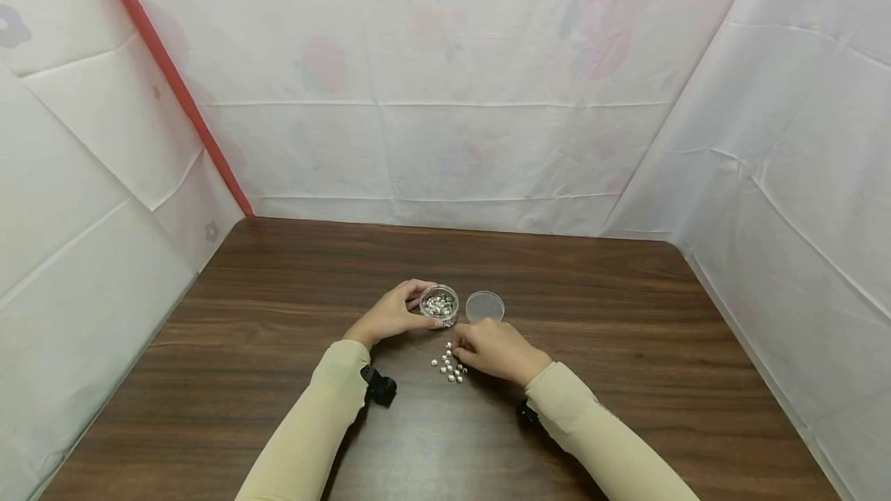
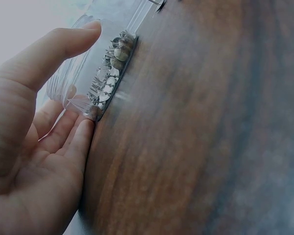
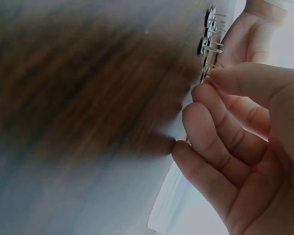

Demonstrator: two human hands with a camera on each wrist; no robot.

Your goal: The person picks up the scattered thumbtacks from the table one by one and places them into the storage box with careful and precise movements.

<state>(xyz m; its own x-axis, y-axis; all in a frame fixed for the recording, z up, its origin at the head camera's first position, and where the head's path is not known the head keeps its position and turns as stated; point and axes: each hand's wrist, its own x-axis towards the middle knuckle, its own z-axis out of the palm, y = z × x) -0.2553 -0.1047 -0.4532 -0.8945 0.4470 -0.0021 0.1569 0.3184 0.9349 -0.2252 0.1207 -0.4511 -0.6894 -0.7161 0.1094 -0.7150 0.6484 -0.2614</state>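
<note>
Pale, faintly flowered sheets [image 1: 487,60] rise on three sides, with a red strip [image 1: 174,83] running down the left corner to the far edge of the surface [image 1: 626,315], which is dark brown with a wood grain. Two pale yellow sleeves [image 1: 306,424] reach in from the near side, each with a small black device [image 1: 379,386] at the wrist.

The left hand [image 1: 390,314] grips the jar [image 1: 456,305], its thumb on the near side and its fingers around the far side. The right hand [image 1: 500,348] is narrow, with thumb and forefinger brought close together at the edge of the loose tacks and the other fingers bent; I cannot tell whether a tack is between the tips.

The jar is clear and round and stands upright on the surface, uncovered. The clear round lid [image 1: 485,305] lies just to its right, apart from it, partly hidden by the right hand in the head view.

Smallest are the silver tacks: a jumbled layer in the bottom of the jar, and a loose cluster of tacks [image 1: 451,378] on the near side of it, between the two hands. In the right wrist view, several have their pins pointing up off the surface.
</note>
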